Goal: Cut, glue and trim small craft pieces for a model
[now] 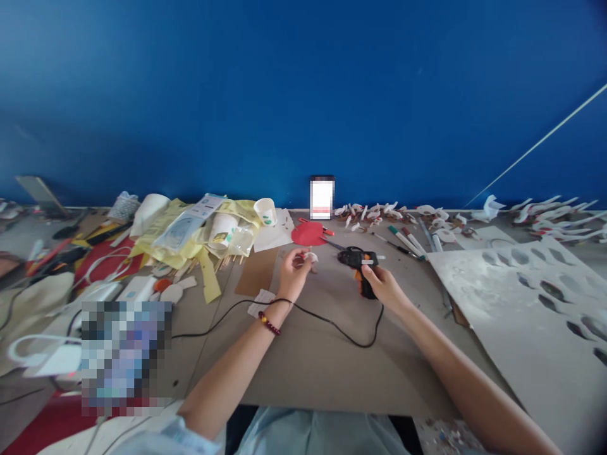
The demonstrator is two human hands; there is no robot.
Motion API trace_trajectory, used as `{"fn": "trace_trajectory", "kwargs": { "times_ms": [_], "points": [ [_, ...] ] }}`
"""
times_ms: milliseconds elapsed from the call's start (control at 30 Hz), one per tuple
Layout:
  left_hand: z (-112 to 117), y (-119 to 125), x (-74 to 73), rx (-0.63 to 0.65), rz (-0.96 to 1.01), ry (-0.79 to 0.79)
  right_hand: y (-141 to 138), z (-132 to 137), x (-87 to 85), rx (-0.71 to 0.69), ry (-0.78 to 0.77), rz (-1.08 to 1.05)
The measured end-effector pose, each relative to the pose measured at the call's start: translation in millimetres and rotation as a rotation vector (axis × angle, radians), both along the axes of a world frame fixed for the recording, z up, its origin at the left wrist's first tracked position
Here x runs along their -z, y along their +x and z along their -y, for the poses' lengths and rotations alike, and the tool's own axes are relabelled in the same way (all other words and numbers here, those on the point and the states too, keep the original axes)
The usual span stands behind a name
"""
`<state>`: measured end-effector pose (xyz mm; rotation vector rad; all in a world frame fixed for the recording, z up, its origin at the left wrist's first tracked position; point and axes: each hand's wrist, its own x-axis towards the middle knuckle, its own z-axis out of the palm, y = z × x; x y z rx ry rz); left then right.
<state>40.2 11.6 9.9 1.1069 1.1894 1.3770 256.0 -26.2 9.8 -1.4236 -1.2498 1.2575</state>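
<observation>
My right hand (379, 284) is wrapped round the handle of a black hot glue gun (355, 258) with an orange trigger. A pale glue stick pokes out of its back end, and its nozzle points left. My left hand (294, 272) pinches a small white piece (312, 258); its exact kind is too small to make out. A gap separates the piece from the gun. The gun's black cord (332, 322) loops over the table and across my left wrist. Beyond my hands lie a round red piece (308, 234) and red-handled scissors (327, 234).
A phone (322, 199) leans on the blue wall. Several white cut-outs (374, 212) and markers (408, 240) lie at the back right. A white sheet with cut holes (478, 297) covers the right side. Yellow packaging (165, 246), a paper cup (265, 212) and chargers (57, 357) crowd the left.
</observation>
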Motion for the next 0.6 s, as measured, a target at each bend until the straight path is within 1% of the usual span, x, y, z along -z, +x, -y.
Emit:
{"fn": "trace_trajectory", "kwargs": {
  "times_ms": [67, 133, 267, 433, 600],
  "points": [
    [-1, -2, -0.4, -0.026, -0.051, 0.012, 2, 0, -1.6, -0.058, -0.064, 0.063],
    [-1, -3, -1.6, -0.060, -0.092, 0.025, 1, 2, -3.8, -0.083, -0.071, 0.213],
    [-4, -5, -3.4, -0.090, -0.090, 0.032, -9, 9, -8.4, -0.059, 0.008, 0.588],
    [-5, -7, -5.3, -0.095, -0.093, 0.014, -20, 19, -14.4, -0.108, 0.075, 0.922],
    [-3, -6, -7.9, -0.096, -0.125, 0.020, -28, 24, -23.8, -0.149, -0.003, 1.194]
  ]
}}
